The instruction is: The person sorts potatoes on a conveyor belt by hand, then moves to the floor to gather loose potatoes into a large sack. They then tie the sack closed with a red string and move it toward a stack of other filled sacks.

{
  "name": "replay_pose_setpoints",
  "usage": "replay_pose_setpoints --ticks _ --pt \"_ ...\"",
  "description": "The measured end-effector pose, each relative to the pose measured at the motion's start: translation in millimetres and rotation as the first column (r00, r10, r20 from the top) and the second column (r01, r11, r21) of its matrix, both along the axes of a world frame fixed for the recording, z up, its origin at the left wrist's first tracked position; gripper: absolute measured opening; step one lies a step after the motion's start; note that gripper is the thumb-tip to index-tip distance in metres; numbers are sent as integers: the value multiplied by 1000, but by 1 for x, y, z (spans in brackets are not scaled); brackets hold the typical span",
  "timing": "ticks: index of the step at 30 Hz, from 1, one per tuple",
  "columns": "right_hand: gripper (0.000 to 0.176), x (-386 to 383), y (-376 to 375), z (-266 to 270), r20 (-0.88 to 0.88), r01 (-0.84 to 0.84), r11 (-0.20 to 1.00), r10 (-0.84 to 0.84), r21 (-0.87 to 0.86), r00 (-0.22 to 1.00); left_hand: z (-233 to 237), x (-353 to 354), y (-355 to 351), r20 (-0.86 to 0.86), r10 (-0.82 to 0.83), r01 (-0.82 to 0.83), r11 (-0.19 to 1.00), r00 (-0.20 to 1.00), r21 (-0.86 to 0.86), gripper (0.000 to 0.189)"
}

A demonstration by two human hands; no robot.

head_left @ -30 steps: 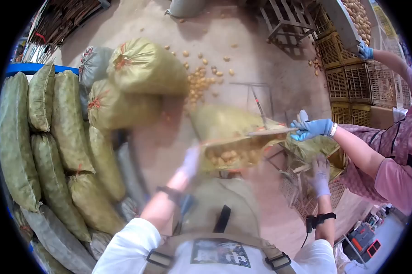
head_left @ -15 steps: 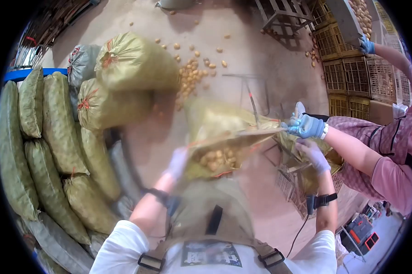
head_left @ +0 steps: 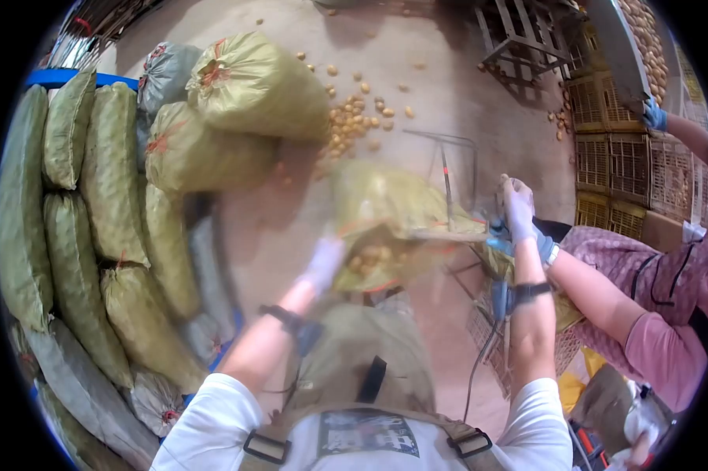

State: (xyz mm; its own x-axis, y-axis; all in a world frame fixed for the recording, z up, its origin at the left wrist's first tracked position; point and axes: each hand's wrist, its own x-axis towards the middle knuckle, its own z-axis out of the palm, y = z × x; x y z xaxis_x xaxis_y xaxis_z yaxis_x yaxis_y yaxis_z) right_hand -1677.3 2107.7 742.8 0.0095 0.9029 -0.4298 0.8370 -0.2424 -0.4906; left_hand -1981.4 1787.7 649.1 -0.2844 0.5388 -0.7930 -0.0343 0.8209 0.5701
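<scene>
An open yellow-green mesh sack [head_left: 377, 192] with potatoes [head_left: 373, 255] in its mouth lies in front of me, blurred. At the left edge of the mouth is my left hand [head_left: 323, 263], in a pale glove, its fingers smeared by motion. My right hand [head_left: 518, 206], also gloved, is raised with curled fingers just right of the sack; what it holds, if anything, is too small to make out. A co-worker's blue-gloved hand [head_left: 499, 235] is at the sack's right corner, partly hidden behind my right wrist.
Full sacks [head_left: 261, 90] are stacked at the left. Loose potatoes [head_left: 350, 125] lie on the floor beyond. A thin metal frame [head_left: 448, 184] stands behind the sack. Yellow crates [head_left: 593, 102] and a metal stand [head_left: 519, 35] are at the right, beside the co-worker [head_left: 629, 267].
My right hand has moved up and forward, past the co-worker's hand. My left hand has shifted slightly with the sack's edge, and the sack's mouth looks narrower.
</scene>
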Motion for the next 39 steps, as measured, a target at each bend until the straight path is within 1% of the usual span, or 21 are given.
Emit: replay_pose_setpoints --ticks 2,3,4,6,8,10,11,13,14,15,17,18,20,22,24,25,27,30,33,34,39 --pt "35 2 -11 -10 -240 214 976 -214 -27 947 77 3 37 101 320 -295 933 942 -205 19" --pt "32 6 -17 -13 -347 321 945 -323 -64 880 46 1 15 46 194 -190 979 980 -70 20" --pt "27 8 -13 -8 -448 463 873 -479 -152 755 -14 -1 -18 -27 73 -72 995 997 66 20" --pt "29 24 -4 -44 -546 525 851 -445 -11 710 -42 -3 -37 -118 -2 21 988 993 153 21" --pt "30 40 -1 -70 -473 502 865 -445 -7 760 -26 2 -29 -80 67 -62 996 995 62 21" --pt "31 54 -7 -72 -269 365 902 -419 -229 867 -4 3 -17 12 180 -178 982 984 -68 22" --pt "32 57 -6 -69 -287 405 862 -489 -305 824 7 4 -8 73 249 -237 960 966 -147 22" --pt "34 46 -1 -33 -295 475 760 -624 -444 723 -6 0 -13 -106 -156 153 988 982 -36 22" --pt "37 30 -11 -18 -405 591 785 -609 -186 681 -4 3 -9 -123 -163 161 987 979 -24 23" --pt "38 26 -15 4 -579 588 799 -542 -129 609 -1 7 -6 -140 -170 170 985 976 -12 23" --pt "40 28 -27 42 -854 593 805 -316 -11 414 47 10 22 -25 210 -211 975 977 -65 25" --pt "35 31 -42 43 -863 649 760 -301 41 406 50 2 26 -87 110 -118 989 990 -93 26" --pt "29 -5 -75 79 -542 464 671 -110 578 833 39 -19 21 -183 -63 48 995 981 -84 28" --pt "32 10 -130 72 -329 123 753 130 647 935 20 -34 12 -207 -87 85 996 974 -18 26" --pt "50 -8 -169 55 -39 -222 829 281 514 959 7 -25 22 -161 21 -11 998 987 58 21" --pt "72 -18 -175 37 -10 -135 945 144 297 989 5 -15 26 -244 -19 34 998 969 60 19" --pt "89 -54 -175 11 -15 14 889 -8 459 1000 48 3 46 -163 86 -95 994 983 -48 19" --pt "99 -101 -189 29 -380 247 962 -186 118 906 48 4 28 -122 68 -84 988 990 -129 20" --pt "100 -82 -234 3 -110 -69 997 72 32 991 59 0 21 -135 57 -75 989 989 -129 20" --pt "99 -86 -231 -3 -124 213 960 -237 -183 963 66 -3 17 -157 23 -43 990 987 -131 23" --pt "100 -103 -210 -41 -297 323 918 -382 -230 875 68 -15 -22 -213 -131 104 986 968 -130 32"
